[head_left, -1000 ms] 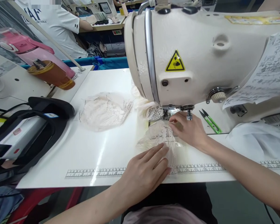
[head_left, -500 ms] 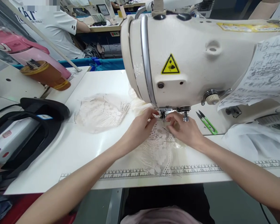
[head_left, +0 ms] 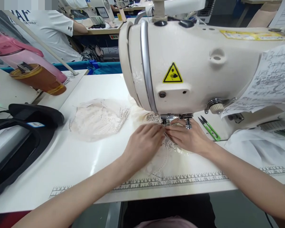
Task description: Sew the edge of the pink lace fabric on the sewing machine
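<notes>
Pale lace fabric [head_left: 158,163] lies under the needle area of a white sewing machine [head_left: 194,63] and hangs toward the table's front edge. My left hand [head_left: 144,142] is closed, its fingertips pinching the lace just in front of the presser foot [head_left: 165,121]. From the other side, my right hand [head_left: 191,136] reaches in with fingers pressed together on the lace, touching or nearly touching the left fingertips. What exactly lies between the fingertips is hidden. More lace [head_left: 153,117] shows behind the foot.
A sheer lace piece [head_left: 97,118] with loose threads lies at left. Green thread snips [head_left: 210,128] and white cloth [head_left: 256,145] are at right. Further left stand a black device [head_left: 35,114], a brown cup [head_left: 38,79] and a pink bottle [head_left: 30,57]. A printed ruler [head_left: 187,182] runs along the front. Another person [head_left: 45,34] sits beyond.
My left hand has turned palm-down and shifted slightly forward over the lace, closing in against the right fingers. My right fingers have straightened toward the left. The view has shifted a little.
</notes>
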The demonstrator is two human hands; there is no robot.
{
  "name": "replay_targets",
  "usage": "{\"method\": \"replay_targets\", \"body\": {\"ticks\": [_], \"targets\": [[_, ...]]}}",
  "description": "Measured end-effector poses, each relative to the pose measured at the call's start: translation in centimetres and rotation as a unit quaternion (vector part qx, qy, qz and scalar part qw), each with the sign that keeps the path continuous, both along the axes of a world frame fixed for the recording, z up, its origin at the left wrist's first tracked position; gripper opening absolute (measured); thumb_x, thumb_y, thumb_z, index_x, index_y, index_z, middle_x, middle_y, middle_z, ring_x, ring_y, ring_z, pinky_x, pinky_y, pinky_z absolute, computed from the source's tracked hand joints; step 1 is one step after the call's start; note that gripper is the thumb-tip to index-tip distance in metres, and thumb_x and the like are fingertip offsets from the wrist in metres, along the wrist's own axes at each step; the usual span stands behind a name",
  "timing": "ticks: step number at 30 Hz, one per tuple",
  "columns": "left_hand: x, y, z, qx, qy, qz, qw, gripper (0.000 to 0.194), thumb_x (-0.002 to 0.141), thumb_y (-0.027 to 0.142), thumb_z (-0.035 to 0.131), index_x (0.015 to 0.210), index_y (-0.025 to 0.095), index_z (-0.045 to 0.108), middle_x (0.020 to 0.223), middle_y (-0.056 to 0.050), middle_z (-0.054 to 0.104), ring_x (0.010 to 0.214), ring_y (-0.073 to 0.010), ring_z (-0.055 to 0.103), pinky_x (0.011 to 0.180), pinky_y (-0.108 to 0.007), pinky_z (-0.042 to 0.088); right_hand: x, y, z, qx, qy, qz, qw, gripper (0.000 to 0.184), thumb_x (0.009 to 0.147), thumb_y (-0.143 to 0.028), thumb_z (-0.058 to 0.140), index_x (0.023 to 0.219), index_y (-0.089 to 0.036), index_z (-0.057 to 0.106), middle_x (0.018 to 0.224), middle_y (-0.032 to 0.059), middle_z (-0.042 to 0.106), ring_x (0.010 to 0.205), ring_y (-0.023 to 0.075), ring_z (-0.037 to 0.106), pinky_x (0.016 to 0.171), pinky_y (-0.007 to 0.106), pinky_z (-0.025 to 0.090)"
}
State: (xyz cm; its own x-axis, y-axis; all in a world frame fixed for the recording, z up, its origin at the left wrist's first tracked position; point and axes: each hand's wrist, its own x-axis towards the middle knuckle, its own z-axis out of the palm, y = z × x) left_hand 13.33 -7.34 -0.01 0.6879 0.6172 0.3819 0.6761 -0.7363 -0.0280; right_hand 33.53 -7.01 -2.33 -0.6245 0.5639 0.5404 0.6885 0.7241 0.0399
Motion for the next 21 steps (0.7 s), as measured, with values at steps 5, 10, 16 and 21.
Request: {"method": "replay_targets", "body": {"ticks": [5, 10, 16, 21], "targets": [[-0.5, -0.6, -1.5, 0.017, 0.028, -0.028, 0.999, 0.035, 0.097, 0.026, 0.044, 0.124, 0.006, 0.056, 0.127, -0.015, 0.059, 0.120, -0.0255, 0.056, 0.097, -0.040, 0.051, 0.0, -0.3, 0.2, 0.005, -0.019, -0.027, 0.999, 0.020, 0.091, -0.017, 0.050, 0.094, -0.023, 0.069, 0.106, -0.0042, 0.071, 0.087, 0.0180, 0.066, 0.084, 0.038, 0.037], [-0.9, 0.7, -1.6, -0.010, 0.021, -0.033, 0.999, 0.034, 0.098, 0.027, 0.043, 0.121, 0.008, 0.058, 0.129, -0.013, 0.059, 0.121, -0.0262, 0.055, 0.098, -0.041, 0.050, -0.1, -0.3, 0.0, -0.033, -0.004, -0.030, 0.999, 0.020, 0.093, -0.020, 0.050, 0.100, -0.022, 0.068, 0.111, -0.0009, 0.070, 0.090, 0.0187, 0.065, 0.082, 0.039, 0.040], [-1.1, 1.1, -1.8, -0.017, 0.003, -0.034, 0.999, 0.034, 0.097, 0.028, 0.044, 0.120, 0.008, 0.059, 0.128, -0.014, 0.059, 0.120, -0.0276, 0.056, 0.097, -0.042, 0.051, -0.3, -0.6, -0.3, -0.051, -0.032, -0.066, 0.996, 0.025, 0.096, -0.023, 0.044, 0.109, -0.022, 0.065, 0.118, 0.0007, 0.067, 0.085, 0.0197, 0.066, 0.079, 0.042, 0.043], [-1.2, 1.4, -2.1, -0.038, -0.004, -0.034, 0.999, 0.036, 0.098, 0.028, 0.041, 0.123, 0.008, 0.057, 0.129, -0.013, 0.058, 0.122, -0.0268, 0.053, 0.100, -0.043, 0.049, -0.3, -0.5, -0.2, -0.038, -0.050, -0.078, 0.995, 0.024, 0.096, -0.026, 0.045, 0.110, -0.023, 0.065, 0.122, -0.0019, 0.065, 0.086, 0.0208, 0.066, 0.077, 0.041, 0.043]]}}
